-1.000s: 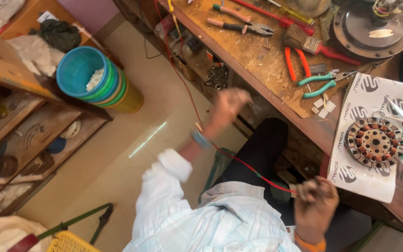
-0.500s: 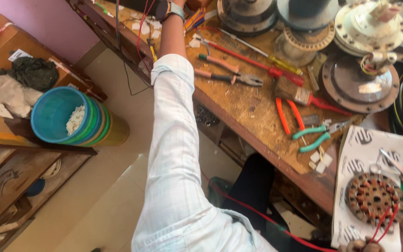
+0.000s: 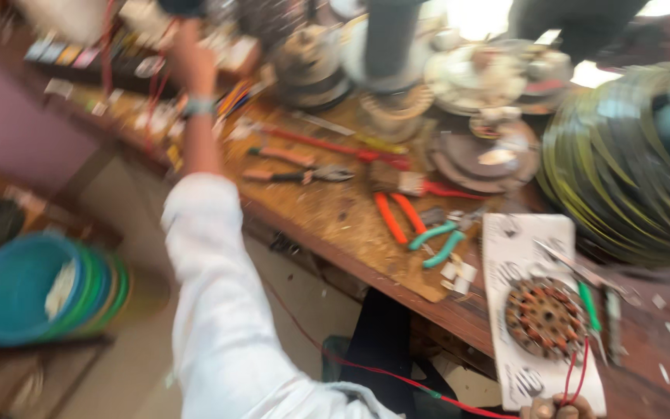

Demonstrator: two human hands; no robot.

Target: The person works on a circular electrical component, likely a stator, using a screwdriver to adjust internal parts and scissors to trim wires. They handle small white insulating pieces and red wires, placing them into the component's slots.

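The left hand (image 3: 191,66) is stretched toward eleven o'clock over the cluttered desk (image 3: 335,213), its grip blurred beyond telling; red wires (image 3: 575,372) are pinched by the right hand (image 3: 556,407) below the stator (image 3: 544,318).

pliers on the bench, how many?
3. Orange-handled pliers mid-bench, teal-handled pliers just right of them, dark-handled pliers further left beside the red screwdriver. The frame is blurred; the clutter behind may hide more.
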